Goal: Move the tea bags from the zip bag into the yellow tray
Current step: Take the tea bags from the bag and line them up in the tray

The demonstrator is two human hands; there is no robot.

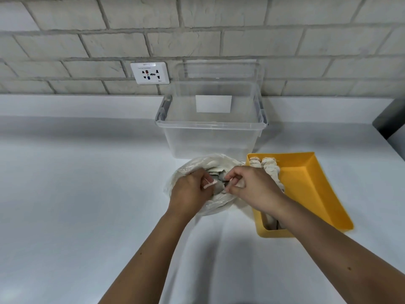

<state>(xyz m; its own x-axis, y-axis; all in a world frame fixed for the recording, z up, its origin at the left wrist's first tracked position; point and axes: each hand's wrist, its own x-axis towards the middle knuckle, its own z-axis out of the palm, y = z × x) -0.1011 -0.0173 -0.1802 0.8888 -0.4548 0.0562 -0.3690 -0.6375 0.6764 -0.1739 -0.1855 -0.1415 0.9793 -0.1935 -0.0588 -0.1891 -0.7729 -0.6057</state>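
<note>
Here, left hand (190, 190) pinching zip bag (206, 164), right hand (249, 186) pinching tea bag (241, 184), white label (213, 103)

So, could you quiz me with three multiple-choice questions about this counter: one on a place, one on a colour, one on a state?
1. Where does the yellow tray lie from the zip bag? A left B right C behind
2. The storage box behind the bag is: A clear B blue C black
3. The tray is: A empty B holding some tea bags C upside down

Answers: B, the tray sits at the bag's right; A, the box is see-through; B, tea bags line the tray's left wall.
</note>
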